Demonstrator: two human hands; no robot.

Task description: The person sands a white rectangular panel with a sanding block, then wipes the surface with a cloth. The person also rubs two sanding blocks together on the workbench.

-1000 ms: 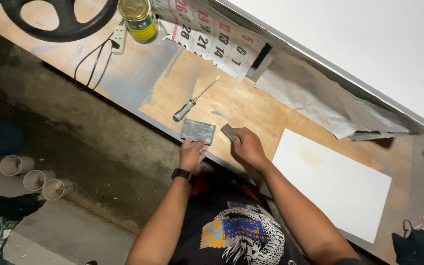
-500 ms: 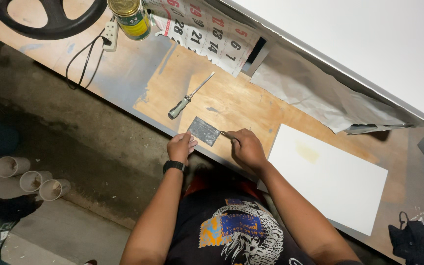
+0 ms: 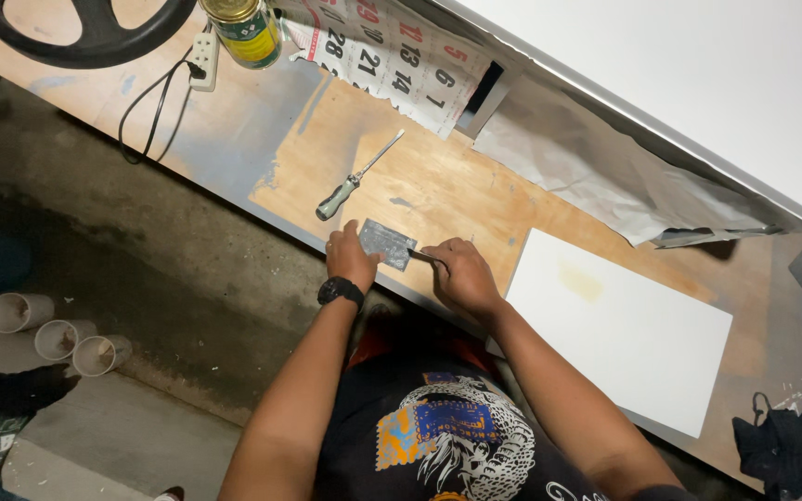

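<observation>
A small grey metal plate (image 3: 388, 242), smeared with grey paste, lies near the front edge of the plywood workbench (image 3: 457, 199). My left hand (image 3: 349, 258), with a black watch on the wrist, grips the plate's left end. My right hand (image 3: 458, 272) holds a small flat scraper (image 3: 422, 255) whose blade touches the plate's right edge. A screwdriver (image 3: 355, 178) with a grey-green handle lies just beyond the plate.
A white board (image 3: 624, 329) lies to the right. Crumpled grey paper (image 3: 605, 181), a calendar sheet (image 3: 392, 51), a yellow-green can (image 3: 243, 28), a power strip (image 3: 202, 60) and a black steering wheel (image 3: 76, 28) sit further back. Three cups (image 3: 53, 334) stand on the floor.
My left hand moved up onto the plate's left end. My right hand turned the scraper edge-on and brought it against the plate's right side. The view shifted slightly.
</observation>
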